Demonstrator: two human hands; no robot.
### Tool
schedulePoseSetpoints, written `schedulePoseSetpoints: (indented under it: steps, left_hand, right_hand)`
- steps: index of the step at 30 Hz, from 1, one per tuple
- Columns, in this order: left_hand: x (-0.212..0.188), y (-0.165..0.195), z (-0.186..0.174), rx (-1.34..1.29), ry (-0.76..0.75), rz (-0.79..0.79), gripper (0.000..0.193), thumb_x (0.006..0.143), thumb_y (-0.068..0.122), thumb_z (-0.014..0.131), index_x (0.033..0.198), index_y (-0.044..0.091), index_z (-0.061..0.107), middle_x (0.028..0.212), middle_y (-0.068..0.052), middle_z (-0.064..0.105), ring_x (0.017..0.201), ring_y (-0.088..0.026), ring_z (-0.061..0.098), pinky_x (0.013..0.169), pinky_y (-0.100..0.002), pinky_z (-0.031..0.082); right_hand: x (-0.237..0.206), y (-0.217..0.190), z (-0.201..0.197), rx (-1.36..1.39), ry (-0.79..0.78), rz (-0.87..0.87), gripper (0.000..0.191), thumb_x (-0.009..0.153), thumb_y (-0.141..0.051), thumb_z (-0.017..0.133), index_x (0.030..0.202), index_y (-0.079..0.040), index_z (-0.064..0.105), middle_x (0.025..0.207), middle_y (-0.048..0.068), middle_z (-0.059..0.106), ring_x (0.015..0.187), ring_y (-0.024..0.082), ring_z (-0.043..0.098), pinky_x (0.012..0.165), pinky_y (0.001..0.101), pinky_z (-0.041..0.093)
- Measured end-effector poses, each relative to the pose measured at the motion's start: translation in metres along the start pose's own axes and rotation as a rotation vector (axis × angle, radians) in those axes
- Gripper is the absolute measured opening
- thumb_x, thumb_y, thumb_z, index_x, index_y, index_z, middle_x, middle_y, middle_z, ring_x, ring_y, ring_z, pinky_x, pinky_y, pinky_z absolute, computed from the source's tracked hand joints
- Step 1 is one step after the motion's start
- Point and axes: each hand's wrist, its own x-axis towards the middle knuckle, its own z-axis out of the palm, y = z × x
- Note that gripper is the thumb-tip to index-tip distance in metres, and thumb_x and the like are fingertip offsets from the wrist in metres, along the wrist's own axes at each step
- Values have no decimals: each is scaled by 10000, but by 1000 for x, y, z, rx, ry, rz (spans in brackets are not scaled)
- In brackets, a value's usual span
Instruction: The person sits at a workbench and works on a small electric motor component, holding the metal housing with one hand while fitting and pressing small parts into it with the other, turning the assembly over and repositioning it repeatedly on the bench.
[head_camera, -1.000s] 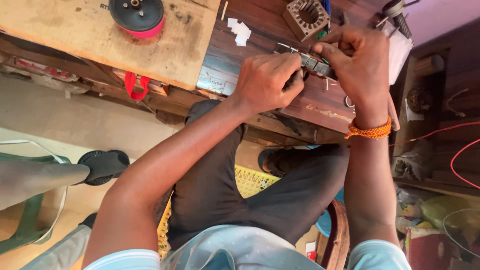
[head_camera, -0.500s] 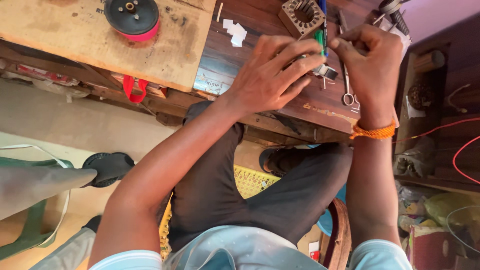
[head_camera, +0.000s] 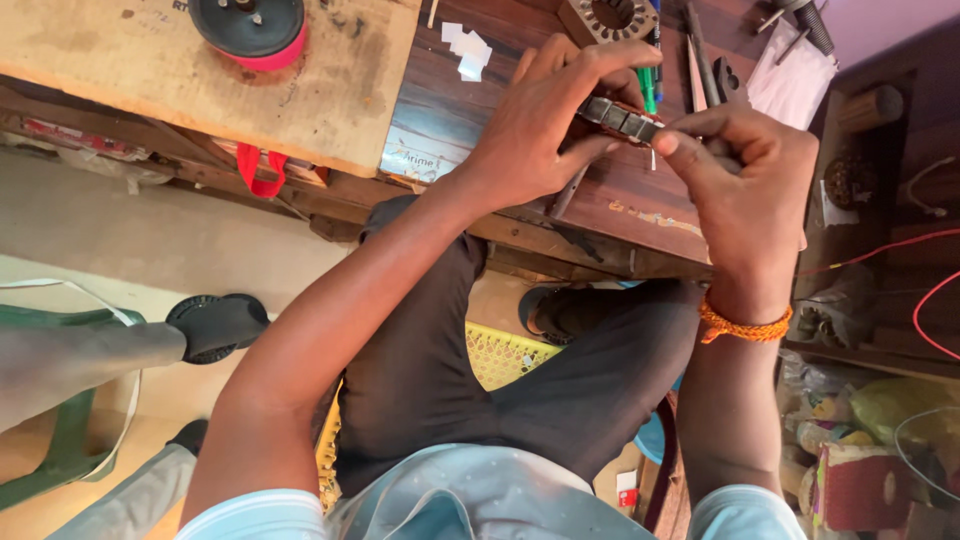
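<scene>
Over the dark wooden bench (head_camera: 640, 205) the person holds a small metal laminated part (head_camera: 622, 118), a stubby grey block with ribs along it, up between both hands. Its long axis runs from about ten o'clock to four o'clock, and it sits above the bench, not resting on it. The left hand (head_camera: 545, 130) comes at it from eight o'clock, fingers curled over the top and thumb beneath, clamped on the upper-left end. The right hand (head_camera: 745, 175) lies at four o'clock from the part, its thumb and forefinger pinched together against the lower-right end; whether they grip the part itself or something thin at its edge, I cannot tell. Both hands touch the piece, the left covering more of it. At twelve o'clock from the hands a green-handled tool (head_camera: 648, 100) lies on the bench, with a toothed metal ring (head_camera: 605, 18) just beyond. At ten o'clock, well apart, a black and red spool (head_camera: 248, 30) stands on a pale board (head_camera: 150, 75)
</scene>
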Motion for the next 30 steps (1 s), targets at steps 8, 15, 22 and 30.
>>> schedulePoseSetpoints:
  steps: [8,15,22,30]
  left_hand:
    - [3,2,6,124,-2,6,439,883,153,850,1237,254,610,1238,79,605,1169,-252,527,999,-454,386]
    - [1,0,-16,234,-31,366,315,913,172,751,1208,188,643,1361,-38,559,1227,-228,498,998,-441,403]
    - [-3,-1,-10,340,-32,436,193,899,149,787,1027,100,652,927,-27,624,891,-223,644,742,-379,501]
    - [-9,4,-7,70,114,78,155,916,98,760,949,76,610,760,-77,663,679,-294,672,603,-423,495]
  right_hand:
    - [-24,5,33,-222,81,-43,84,965,4,790,1025,37,741,690,-48,498,639,32,373,557,236,279]
    - [-37,22,41,-217,105,-104,88,965,-6,798,1011,29,731,706,17,540,644,47,399,576,255,311]
    - [-48,11,25,-270,46,-141,86,967,-19,799,1039,7,760,809,33,666,671,52,488,608,231,366]
    - [-18,-18,4,-328,57,-259,83,1037,-44,810,1081,1,755,819,24,628,681,58,461,613,250,343]
